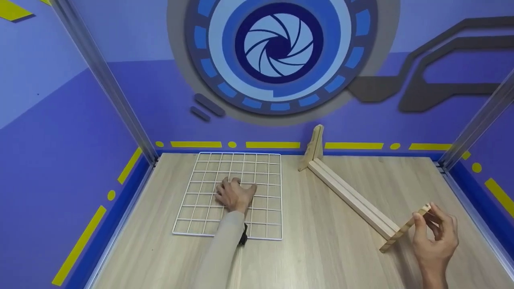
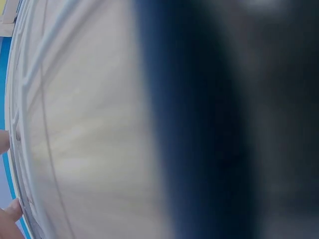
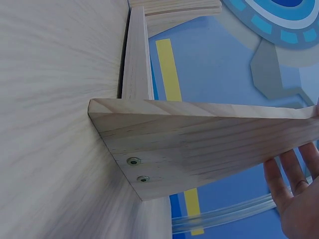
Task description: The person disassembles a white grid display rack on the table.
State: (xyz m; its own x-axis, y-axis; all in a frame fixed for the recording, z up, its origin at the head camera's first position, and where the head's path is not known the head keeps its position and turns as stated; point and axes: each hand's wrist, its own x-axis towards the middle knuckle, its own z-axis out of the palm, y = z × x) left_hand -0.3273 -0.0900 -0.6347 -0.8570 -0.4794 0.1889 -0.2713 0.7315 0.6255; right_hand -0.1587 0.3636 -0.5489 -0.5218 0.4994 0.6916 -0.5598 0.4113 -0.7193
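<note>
A white wire grid panel lies flat on the wooden table, left of centre. My left hand rests on its middle with fingers spread and somewhat bent, the tips at the wires. In the left wrist view the wires run close by, and a dark blurred band hides much of the rest. To the right stands a wooden frame, a grooved beam with an upright board at each end. My right hand pinches the top of the near end board. Two bolt heads show on that board.
The far end board stands close to the blue back wall. Metal corner posts rise at the table's back corners. Side walls with yellow marks flank the table.
</note>
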